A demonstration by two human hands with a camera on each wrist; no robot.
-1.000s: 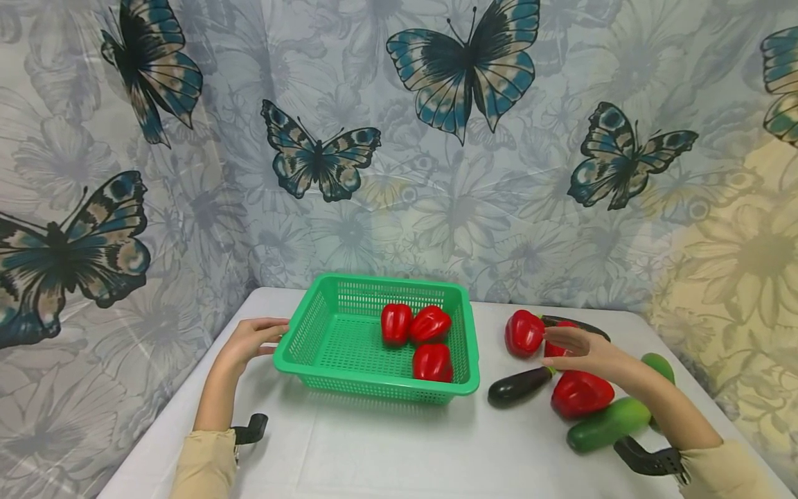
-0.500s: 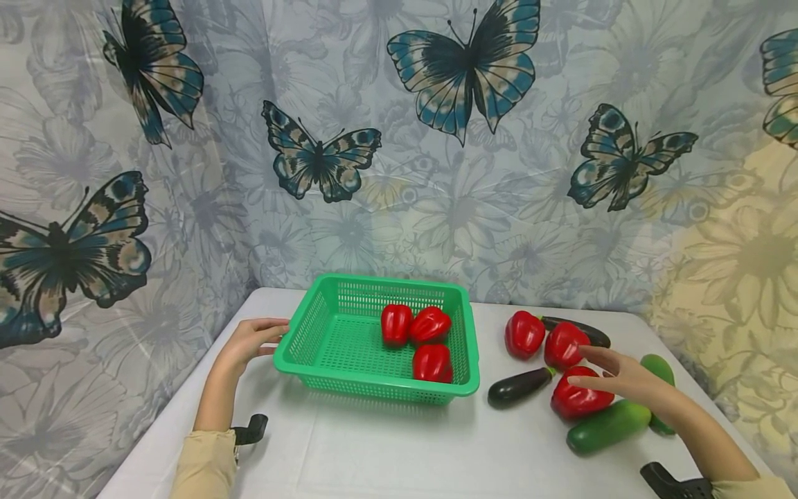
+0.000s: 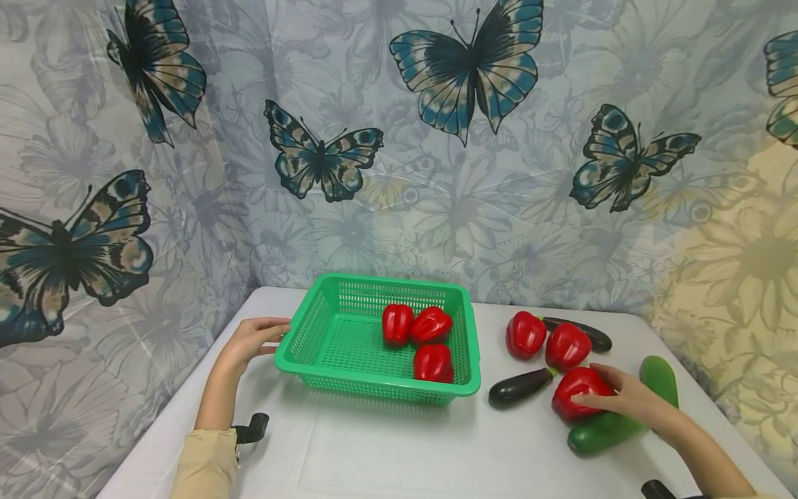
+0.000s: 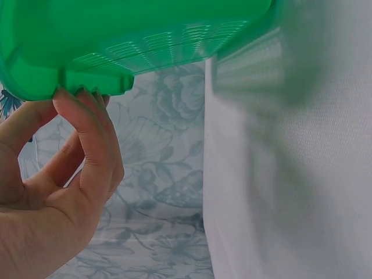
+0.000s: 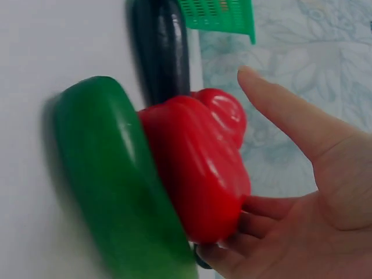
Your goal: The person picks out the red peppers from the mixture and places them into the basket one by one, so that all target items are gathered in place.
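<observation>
My left hand [image 3: 252,339] is at the left end of a green plastic basket [image 3: 377,387], its thumb and bent fingertips at the rim in the left wrist view. In the basket lie three red bell peppers [image 3: 397,324]. My right hand [image 3: 632,398] is around another red bell pepper [image 3: 576,388] on the table. In the right wrist view its fingers [image 5: 256,224] reach along the pepper's far side, while the thumb stands apart from it. Against that pepper lies a green cucumber-like vegetable [image 5: 110,168], partly under my hand in the head view.
Two more bell peppers [image 3: 568,346] lie behind the right hand. One dark eggplant [image 3: 519,389] rests left of it, and a second dark, long vegetable [image 3: 592,336] is at the back. Another green vegetable [image 3: 659,380] lies at the right. A butterfly-print cloth [image 3: 436,229] hangs behind the white table [image 3: 374,450].
My right hand has drawn back toward me and to the right from the rear peppers, then come down around the front pepper. The left hand has stayed at the basket.
</observation>
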